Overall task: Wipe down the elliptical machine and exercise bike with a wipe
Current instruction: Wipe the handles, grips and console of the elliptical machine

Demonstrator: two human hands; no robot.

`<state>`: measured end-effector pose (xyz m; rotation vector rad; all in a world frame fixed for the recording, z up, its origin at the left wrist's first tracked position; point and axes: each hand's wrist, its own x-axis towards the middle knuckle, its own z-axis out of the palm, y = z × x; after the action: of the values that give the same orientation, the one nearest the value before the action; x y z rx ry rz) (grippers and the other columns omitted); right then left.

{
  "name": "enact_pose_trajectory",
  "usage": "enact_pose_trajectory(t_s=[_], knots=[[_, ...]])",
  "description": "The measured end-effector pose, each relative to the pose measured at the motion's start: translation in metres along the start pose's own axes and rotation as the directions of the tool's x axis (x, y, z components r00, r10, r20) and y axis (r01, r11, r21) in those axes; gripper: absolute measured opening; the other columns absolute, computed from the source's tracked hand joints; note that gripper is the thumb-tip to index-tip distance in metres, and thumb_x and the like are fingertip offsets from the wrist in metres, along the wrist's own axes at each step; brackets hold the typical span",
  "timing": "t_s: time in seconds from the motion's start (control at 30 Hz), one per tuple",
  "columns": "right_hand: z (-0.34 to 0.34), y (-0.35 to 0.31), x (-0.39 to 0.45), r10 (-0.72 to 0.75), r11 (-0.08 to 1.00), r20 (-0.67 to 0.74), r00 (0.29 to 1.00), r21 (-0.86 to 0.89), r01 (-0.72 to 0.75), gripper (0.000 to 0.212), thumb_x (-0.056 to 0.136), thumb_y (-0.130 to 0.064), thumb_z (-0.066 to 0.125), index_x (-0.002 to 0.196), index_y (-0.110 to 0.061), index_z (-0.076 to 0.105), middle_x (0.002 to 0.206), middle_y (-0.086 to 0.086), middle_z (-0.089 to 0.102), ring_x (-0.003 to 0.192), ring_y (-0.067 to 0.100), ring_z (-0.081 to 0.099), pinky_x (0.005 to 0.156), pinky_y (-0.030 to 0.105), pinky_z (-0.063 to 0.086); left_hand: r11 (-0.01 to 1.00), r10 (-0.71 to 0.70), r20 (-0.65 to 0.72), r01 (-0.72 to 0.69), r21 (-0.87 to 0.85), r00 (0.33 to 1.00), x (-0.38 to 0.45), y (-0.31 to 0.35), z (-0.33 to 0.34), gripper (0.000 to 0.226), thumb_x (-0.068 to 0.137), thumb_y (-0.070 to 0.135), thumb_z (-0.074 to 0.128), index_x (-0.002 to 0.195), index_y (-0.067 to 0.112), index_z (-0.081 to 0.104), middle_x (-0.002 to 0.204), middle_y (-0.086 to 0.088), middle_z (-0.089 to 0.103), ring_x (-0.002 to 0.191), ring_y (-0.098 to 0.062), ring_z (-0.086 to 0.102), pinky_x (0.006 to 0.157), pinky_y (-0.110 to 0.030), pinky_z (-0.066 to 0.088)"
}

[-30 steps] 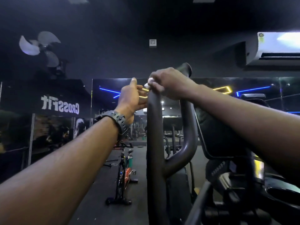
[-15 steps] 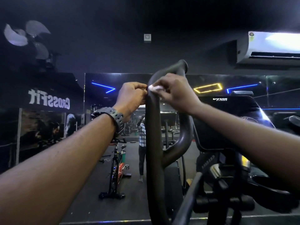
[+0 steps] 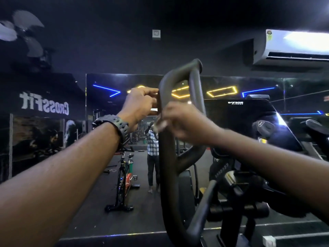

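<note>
Gripping matte dark handlebar [image 3: 164, 157] | left hand [image 3: 140, 104] curled on it | right hand [image 3: 183, 122] pinching blurred pale wipe [image 3: 158, 124]

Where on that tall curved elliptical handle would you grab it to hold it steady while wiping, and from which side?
Probably the straight upright stretch of the elliptical handle, below its looped top. It is a plain round bar, so fingers can wrap it. Come from the left, where the left hand already holds it; the right hand works the wipe from the right.

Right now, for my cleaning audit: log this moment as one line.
stage: wiping elliptical handlebar | right hand: presses wipe on bar | left hand: grips bar above | exercise bike: untouched
</note>
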<state>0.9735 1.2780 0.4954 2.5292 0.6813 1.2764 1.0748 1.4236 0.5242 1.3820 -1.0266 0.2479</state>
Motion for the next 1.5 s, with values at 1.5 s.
enact_pose_trajectory(t_s=[1.5], knots=[[0.001,-0.033,-0.091,0.117,0.968,0.085,0.99,-0.233,-0.094,0.024,0.088,-0.026,0.05,0.099,-0.011,0.067,0.097,0.006,0.058,0.086,0.02,0.056,0.07,0.032,0.054,0.6,0.46,0.053,-0.355,0.717,0.886,-0.103,-0.051,0.039,0.023,0.088,0.006,0.062,0.11,0.009,0.07,0.132,-0.007,0.056,0.124,-0.024,0.047,0.106,-0.026,0.034]])
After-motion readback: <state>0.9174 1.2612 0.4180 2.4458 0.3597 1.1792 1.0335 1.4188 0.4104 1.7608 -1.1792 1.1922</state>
